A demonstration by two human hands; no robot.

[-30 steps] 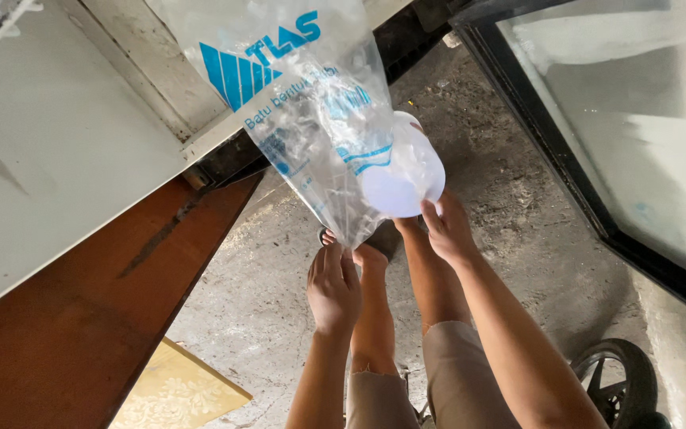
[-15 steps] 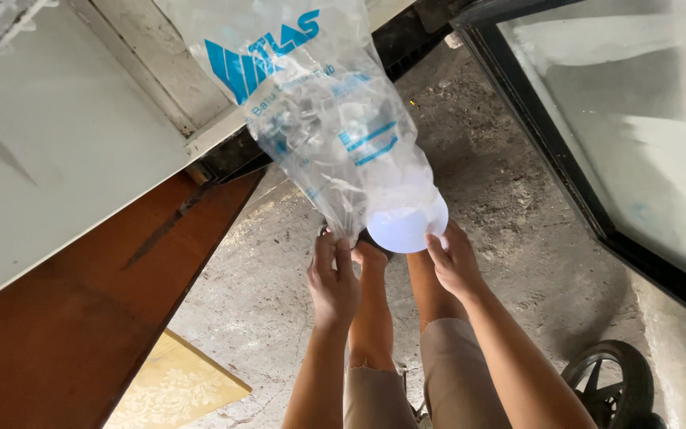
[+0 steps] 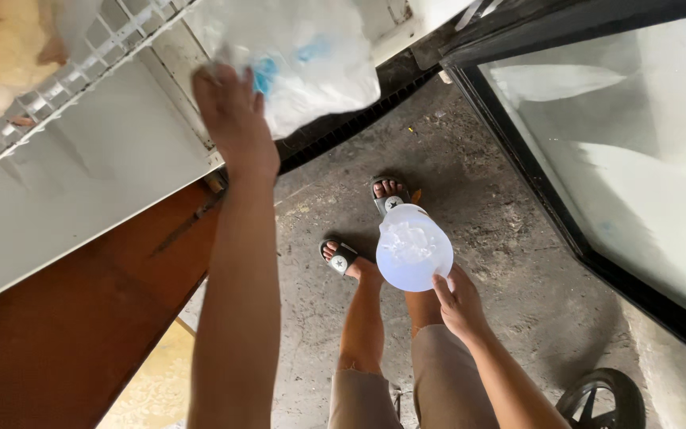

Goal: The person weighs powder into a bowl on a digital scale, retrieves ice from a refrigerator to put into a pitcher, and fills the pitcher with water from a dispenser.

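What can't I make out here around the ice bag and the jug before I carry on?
Head view only:
- Plastic bag: its left part and opening are hidden behind the left hand; the blue print is blurred.
- Jug: its handle is covered by the right hand, so the grip is unclear.
- Wire shelf: cut off by the top edge.
- Wheel: cut off by the bottom edge.
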